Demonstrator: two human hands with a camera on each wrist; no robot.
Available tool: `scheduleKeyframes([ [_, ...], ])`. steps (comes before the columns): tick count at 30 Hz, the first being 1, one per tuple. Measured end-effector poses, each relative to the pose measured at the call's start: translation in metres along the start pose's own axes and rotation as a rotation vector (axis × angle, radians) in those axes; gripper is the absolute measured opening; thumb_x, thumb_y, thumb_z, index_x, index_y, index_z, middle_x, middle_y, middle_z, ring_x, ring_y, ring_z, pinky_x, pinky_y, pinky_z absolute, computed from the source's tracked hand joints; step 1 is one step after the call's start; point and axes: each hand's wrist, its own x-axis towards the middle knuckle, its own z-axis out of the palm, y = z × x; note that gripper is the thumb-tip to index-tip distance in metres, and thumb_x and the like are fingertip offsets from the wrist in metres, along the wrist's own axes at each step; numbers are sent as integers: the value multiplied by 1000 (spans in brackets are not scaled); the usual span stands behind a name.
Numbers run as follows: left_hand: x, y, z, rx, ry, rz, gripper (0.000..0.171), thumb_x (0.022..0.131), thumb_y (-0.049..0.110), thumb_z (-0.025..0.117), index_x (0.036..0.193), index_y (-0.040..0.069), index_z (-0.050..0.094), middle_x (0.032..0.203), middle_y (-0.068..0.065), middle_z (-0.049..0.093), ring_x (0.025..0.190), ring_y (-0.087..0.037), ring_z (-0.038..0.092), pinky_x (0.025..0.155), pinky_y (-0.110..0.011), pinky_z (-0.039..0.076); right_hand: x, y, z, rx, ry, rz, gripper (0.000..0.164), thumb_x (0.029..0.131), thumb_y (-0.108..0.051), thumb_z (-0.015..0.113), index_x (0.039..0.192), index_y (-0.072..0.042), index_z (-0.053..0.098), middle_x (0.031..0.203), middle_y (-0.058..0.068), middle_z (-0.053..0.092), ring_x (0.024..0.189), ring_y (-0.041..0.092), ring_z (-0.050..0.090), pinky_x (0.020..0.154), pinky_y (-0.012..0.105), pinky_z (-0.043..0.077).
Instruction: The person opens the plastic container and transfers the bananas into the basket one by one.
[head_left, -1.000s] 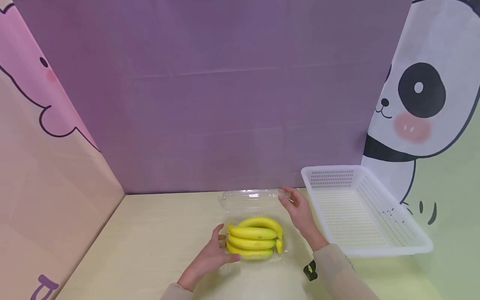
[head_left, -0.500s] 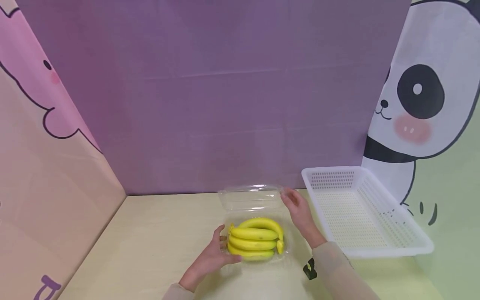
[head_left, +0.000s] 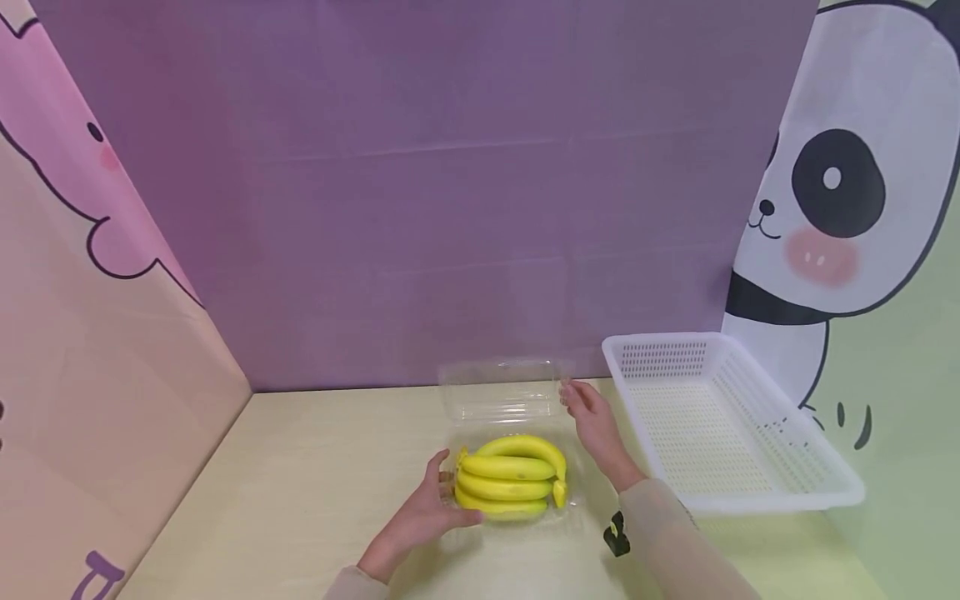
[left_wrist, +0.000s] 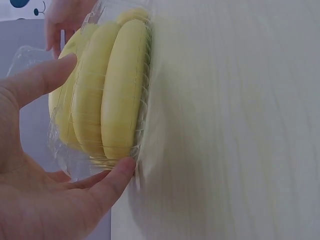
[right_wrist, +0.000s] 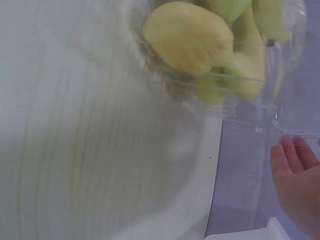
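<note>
A bunch of yellow bananas (head_left: 506, 479) lies in the base of a clear plastic clamshell container (left_wrist: 142, 120) on the table. The raised lid (head_left: 498, 400) stands tilted up behind the bananas. At the left end, my left hand (head_left: 423, 512) grips the base; its thumb lies over the fruit's near side and its fingers bear against the end wall. My right hand (head_left: 596, 425) holds the lid's right edge at the fingertips. In the right wrist view, the right hand (right_wrist: 300, 185) is partly cut off by the frame.
To the right stands a white perforated plastic basket (head_left: 772, 500), close to the right forearm. A small black item (head_left: 617, 535) shows beside the right sleeve. The purple backdrop (head_left: 420, 250) rises behind the table (head_left: 300, 492).
The lid has tipped up and back, its top edge now higher in the head view. My right hand stays at its edge. The left hand and bananas have barely moved.
</note>
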Motion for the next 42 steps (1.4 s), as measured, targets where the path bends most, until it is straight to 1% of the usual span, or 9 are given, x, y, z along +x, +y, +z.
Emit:
scheduleKeyframes([
  [3,0,-1,0,2,-1,3,115,80,20,88,159,-1,7,147,-38,38,132,-53,45,101,-66,42,7,20,0,-34,4,10,37,109,-14,47,134,12,54,128,32,61,116,43,59,102,45,48],
  [6,1,-2,0,-2,-9,4,115,80,21,88,159,-1,7,147,-38,38,132,-53,45,101,-65,42,6,28,0,-80,9,18,37,109,-16,48,135,9,55,126,29,64,114,40,61,98,41,50],
  [8,0,-2,0,-7,-11,2,115,80,21,88,159,-1,7,147,-37,38,133,-53,44,101,-66,42,4,31,0,-94,5,18,37,109,-16,49,135,9,55,125,29,64,113,40,62,97,42,51],
  [13,0,-1,-1,-9,-4,-4,116,80,22,88,159,1,7,147,-36,38,134,-52,43,102,-67,40,1,36,1,-72,-16,52,37,108,-15,50,137,7,54,127,30,62,114,40,61,100,47,51],
  [17,0,0,0,-1,0,-5,115,80,21,88,159,1,7,147,-35,39,133,-51,44,102,-67,40,2,42,1,-61,-28,85,38,108,-14,51,140,6,53,128,29,62,116,39,61,102,47,50],
  [27,-1,1,0,1,2,-7,115,81,21,88,159,0,7,147,-35,39,134,-51,44,102,-66,41,0,49,2,-26,-54,70,36,108,-5,45,140,11,48,123,35,60,117,48,59,101,43,50],
  [31,-1,1,0,4,7,-8,115,80,21,88,159,0,7,147,-35,39,133,-51,45,102,-66,40,-1,50,2,-38,-55,80,38,108,-6,47,141,12,47,124,34,61,116,47,60,100,41,51],
  [35,-1,1,1,-4,7,-11,115,80,21,88,159,0,7,147,-35,38,134,-51,44,102,-66,40,-3,50,2,-53,-53,83,41,107,-7,50,142,13,46,123,34,62,115,46,61,100,43,51],
  [42,-1,1,0,3,13,-26,115,80,22,88,160,2,8,148,-34,39,134,-50,45,102,-66,40,-2,53,3,-101,-51,66,42,107,-9,52,141,15,46,123,32,64,114,43,63,99,47,51],
])
